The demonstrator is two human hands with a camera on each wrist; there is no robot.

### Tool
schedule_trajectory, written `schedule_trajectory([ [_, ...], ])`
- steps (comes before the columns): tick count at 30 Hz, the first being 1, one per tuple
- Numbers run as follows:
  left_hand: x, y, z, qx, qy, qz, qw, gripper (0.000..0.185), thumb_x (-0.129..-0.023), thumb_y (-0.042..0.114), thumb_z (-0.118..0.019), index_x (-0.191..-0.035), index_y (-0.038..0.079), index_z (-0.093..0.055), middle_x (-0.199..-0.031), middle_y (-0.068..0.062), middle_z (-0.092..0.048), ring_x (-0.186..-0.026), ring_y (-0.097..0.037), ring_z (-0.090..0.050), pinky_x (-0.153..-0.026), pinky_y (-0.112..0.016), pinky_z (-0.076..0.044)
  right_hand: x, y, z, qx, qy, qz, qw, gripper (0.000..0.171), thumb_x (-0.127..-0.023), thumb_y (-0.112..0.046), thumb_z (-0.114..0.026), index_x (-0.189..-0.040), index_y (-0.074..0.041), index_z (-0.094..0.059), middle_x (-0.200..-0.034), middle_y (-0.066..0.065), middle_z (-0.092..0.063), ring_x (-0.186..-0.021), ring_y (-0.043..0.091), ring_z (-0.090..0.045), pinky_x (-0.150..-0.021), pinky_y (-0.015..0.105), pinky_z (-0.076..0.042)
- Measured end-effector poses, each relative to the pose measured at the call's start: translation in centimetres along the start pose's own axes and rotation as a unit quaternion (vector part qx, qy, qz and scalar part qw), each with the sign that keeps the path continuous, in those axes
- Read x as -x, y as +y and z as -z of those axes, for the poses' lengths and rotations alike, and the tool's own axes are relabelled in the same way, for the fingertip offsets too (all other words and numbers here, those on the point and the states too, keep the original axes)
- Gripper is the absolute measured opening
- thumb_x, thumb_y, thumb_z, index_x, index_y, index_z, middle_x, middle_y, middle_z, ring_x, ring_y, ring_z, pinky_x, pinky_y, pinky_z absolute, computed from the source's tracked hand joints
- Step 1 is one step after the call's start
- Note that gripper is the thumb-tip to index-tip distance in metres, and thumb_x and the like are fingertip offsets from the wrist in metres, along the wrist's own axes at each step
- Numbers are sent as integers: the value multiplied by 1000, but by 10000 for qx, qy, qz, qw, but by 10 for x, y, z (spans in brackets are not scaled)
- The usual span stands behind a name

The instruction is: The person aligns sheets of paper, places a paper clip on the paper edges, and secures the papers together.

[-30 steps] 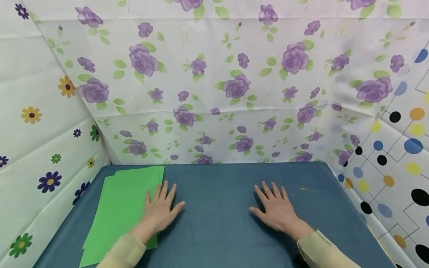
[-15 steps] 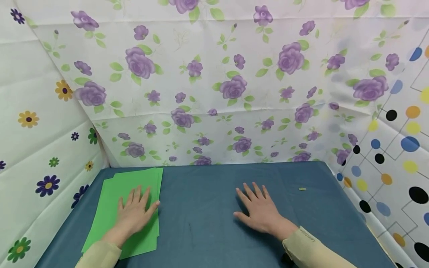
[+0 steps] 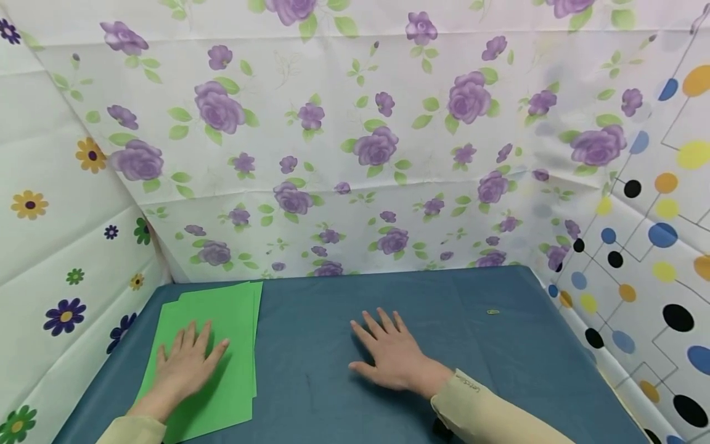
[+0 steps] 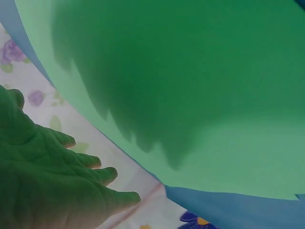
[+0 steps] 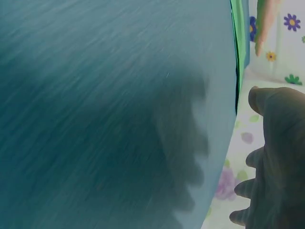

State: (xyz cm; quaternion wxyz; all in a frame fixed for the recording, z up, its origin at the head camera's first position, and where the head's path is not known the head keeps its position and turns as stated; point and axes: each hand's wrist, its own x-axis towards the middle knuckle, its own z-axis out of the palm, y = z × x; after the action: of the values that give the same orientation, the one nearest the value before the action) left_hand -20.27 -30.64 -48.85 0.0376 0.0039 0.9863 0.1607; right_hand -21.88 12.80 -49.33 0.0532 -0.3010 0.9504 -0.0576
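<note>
Several overlapping sheets of green paper [image 3: 227,333] lie on the left part of the blue-covered table [image 3: 310,345]. Over these sheets my left hand [image 3: 185,364] is spread palm down, its fingers straight. The left wrist view shows a gap between the left palm [image 4: 52,176] and the paper, with the hand's shadow on the green. Near the middle of the table my right hand [image 3: 394,357] hovers above the cloth, fingers spread and holding nothing. Its shadow falls on the blue cloth in the right wrist view, apart from the hand itself [image 5: 281,157].
A small yellow paper clip [image 3: 493,312] lies on the table's right side, beyond the right hand. Printed cloth stands around the table: purple roses at the back [image 3: 333,123], daisies at the left [image 3: 50,246], coloured dots at the right [image 3: 638,296].
Both hands have moved to the left. The left hand has passed from the sheets' right edge to over their left part; the right hand has drifted toward the middle. The view has shifted slightly.
</note>
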Motion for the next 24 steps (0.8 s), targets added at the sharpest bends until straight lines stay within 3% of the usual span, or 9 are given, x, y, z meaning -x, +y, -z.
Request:
schedule_trajectory([
  [15, 4, -46, 18, 81, -563, 447, 9974, 101, -102, 73, -20, -159, -10, -9, -153, -47, 4, -137, -70, 4, -100, -86, 6, -40, -54, -1, 6, -199, 387, 9991, 85, -98, -78, -31, -166, -30, -14, -171, 6, -12, -156, 36, -6, -123, 60, -7],
  [24, 3, -66, 25, 489, -922, 817, 9912, 104, -102, 74, -18, -156, -13, 0, -149, -51, 12, -134, -72, 9, -101, -87, 2, -62, -94, -7, -103, -337, 654, 9972, 84, -98, -77, -29, -166, -31, -13, -171, 4, -12, -157, 33, -6, -125, 54, -8],
])
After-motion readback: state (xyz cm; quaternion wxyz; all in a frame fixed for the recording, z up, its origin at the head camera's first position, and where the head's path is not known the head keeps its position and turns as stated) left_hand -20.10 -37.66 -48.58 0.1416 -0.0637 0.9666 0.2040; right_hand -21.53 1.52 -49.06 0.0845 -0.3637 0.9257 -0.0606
